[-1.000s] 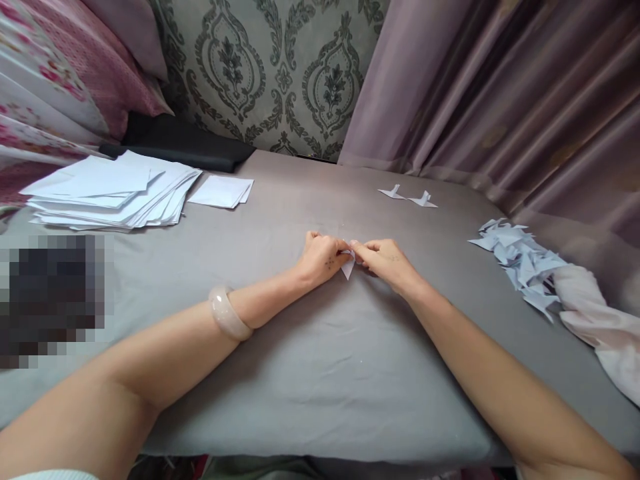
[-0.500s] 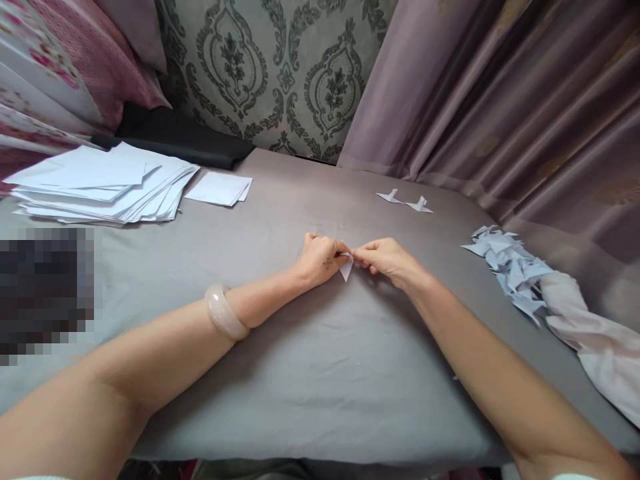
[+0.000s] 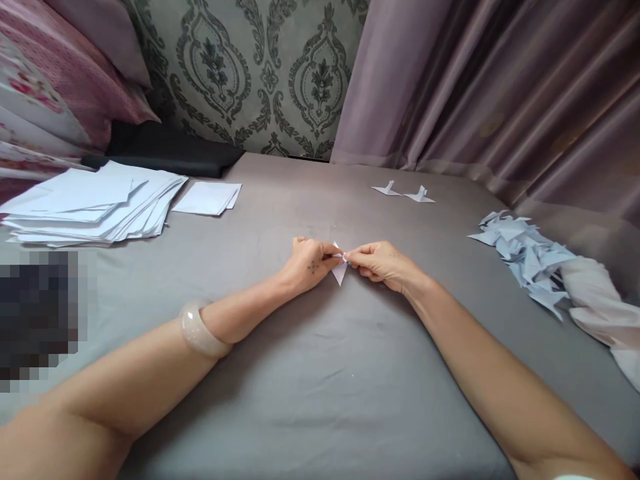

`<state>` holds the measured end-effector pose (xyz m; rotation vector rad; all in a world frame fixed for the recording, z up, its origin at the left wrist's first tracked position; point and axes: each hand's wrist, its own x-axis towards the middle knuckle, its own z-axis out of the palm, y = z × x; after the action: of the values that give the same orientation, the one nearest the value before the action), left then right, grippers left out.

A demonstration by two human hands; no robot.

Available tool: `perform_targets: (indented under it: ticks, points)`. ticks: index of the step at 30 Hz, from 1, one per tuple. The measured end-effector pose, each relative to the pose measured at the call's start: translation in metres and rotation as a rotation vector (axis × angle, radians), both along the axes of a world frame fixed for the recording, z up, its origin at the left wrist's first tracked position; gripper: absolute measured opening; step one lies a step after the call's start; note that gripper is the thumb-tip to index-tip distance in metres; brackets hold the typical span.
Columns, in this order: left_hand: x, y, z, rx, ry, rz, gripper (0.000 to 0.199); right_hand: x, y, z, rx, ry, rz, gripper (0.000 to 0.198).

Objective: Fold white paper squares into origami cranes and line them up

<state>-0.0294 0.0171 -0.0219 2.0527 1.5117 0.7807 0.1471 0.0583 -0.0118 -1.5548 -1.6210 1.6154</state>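
Presently, the folded white paper [image 3: 340, 275] is part-hidden behind fingers; creases hard to make out. Dark item [image 3: 33, 313], far left: pixelated, cut off by frame edge. Left hand [image 3: 311, 261]: fingers pinched closed on the paper. Right hand [image 3: 385, 263]: fingers pinching its right side. Paper lies between both hands, mid-surface [image 3: 280, 400].

White paper [image 3: 340, 274]; grey cloth [image 3: 310, 407]; mauve curtain [image 3: 395, 80]; damask-patterned wall [image 3: 270, 107].

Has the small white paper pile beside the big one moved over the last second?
No. The small pile keeps its place just before the right end of the black cloth; only the camera's view shifted.
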Motion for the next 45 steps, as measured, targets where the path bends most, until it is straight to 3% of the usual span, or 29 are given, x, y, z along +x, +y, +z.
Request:
perform_targets:
  ticks: [8,21,33,45]
  points:
    - [0.002,0.0,0.0,-0.03,-0.1,0.005,0.018,-0.002,-0.003,0.011,-0.018,-0.047,-0.01,0.015]
    - [0.004,-0.001,0.002,-0.027,-0.064,-0.015,0.019,-0.003,-0.003,0.017,-0.051,-0.058,-0.01,0.02]
    - [0.006,-0.002,0.002,-0.01,-0.006,-0.023,0.021,0.0,0.003,0.011,-0.181,-0.026,-0.026,0.017]
    - [0.009,-0.004,0.002,-0.076,-0.148,0.089,0.019,0.008,-0.01,0.006,0.008,-0.019,0.068,0.016]
